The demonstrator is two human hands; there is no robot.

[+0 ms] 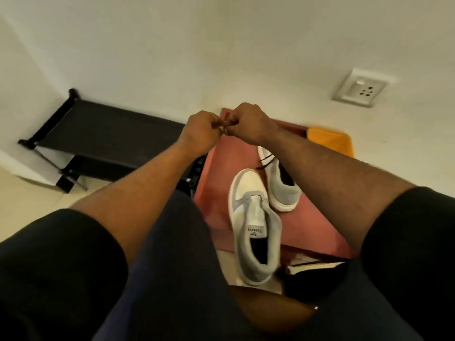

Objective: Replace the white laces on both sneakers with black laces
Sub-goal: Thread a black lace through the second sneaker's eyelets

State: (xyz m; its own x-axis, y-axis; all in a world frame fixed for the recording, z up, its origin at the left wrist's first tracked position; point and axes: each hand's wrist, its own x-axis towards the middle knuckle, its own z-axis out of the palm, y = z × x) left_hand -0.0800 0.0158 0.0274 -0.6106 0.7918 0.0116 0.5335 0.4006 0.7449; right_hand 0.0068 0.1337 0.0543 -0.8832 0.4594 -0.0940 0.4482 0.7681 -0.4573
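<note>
Only print in view: a small dark logo plus one line of lettering on the white tongue label [256, 231] of the nearer sneaker [256, 225]. It sits upside down to the camera and is too small and blurred to read. No legible text, numbers or signs on anything else.

Both arms extended forward, bare forearms converging, short dark sleeves at the upper arms. Left hand [200, 130] and right hand [247, 124] meet knuckle to knuckle, fingers of each curled inward in a pinch. What sits inside either pinch is too small and blurred to tell.
</note>
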